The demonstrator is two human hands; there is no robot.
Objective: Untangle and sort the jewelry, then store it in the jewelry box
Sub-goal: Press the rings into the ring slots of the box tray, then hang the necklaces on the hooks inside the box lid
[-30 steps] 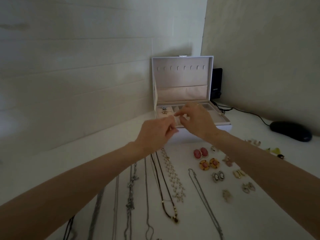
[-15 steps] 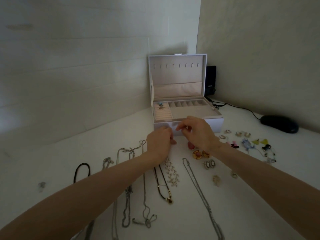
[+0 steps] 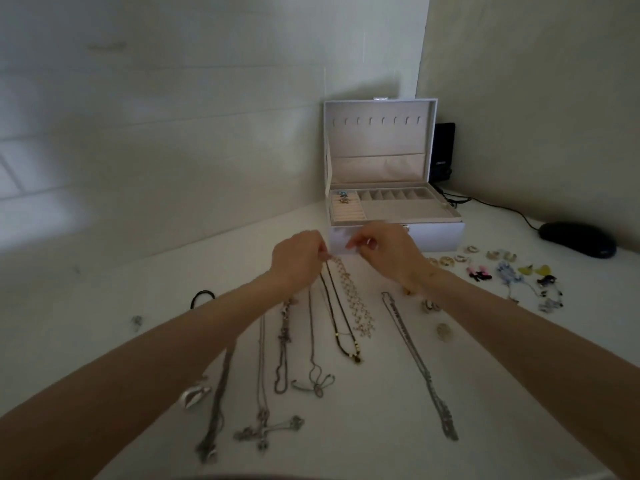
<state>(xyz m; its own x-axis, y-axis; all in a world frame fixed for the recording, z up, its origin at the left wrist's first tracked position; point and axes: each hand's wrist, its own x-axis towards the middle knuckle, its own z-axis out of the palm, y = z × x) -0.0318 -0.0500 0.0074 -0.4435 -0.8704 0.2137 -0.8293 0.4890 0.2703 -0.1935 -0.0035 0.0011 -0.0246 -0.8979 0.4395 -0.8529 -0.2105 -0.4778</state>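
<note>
The beaded necklace (image 3: pixel 356 304) lies stretched out on the table (image 3: pixel 138 278) in front of the jewelry box (image 3: pixel 433 237). Its long axis runs from the box's front wall toward the person, and the near end drifts slightly right. Its far end is at the left hand (image 3: pixel 299 256), whose curled fingers pinch it just before the box. The right hand (image 3: pixel 389 251) is close beside, thumb and forefinger pressed together; I cannot tell whether they hold anything.

A dark cord necklace (image 3: pixel 341 320) and a long silver chain (image 3: pixel 415 362) flank the beaded necklace, roughly parallel to it. The box stands open with its lid upright, and rings (image 3: pixel 343 197) sit in its left compartment. Earrings (image 3: pixel 502 268) are scattered before the box's right corner. A black mouse (image 3: pixel 576 239) lies to the box's right. A black device (image 3: pixel 444 150) behind the box bears a mark too small to read.
</note>
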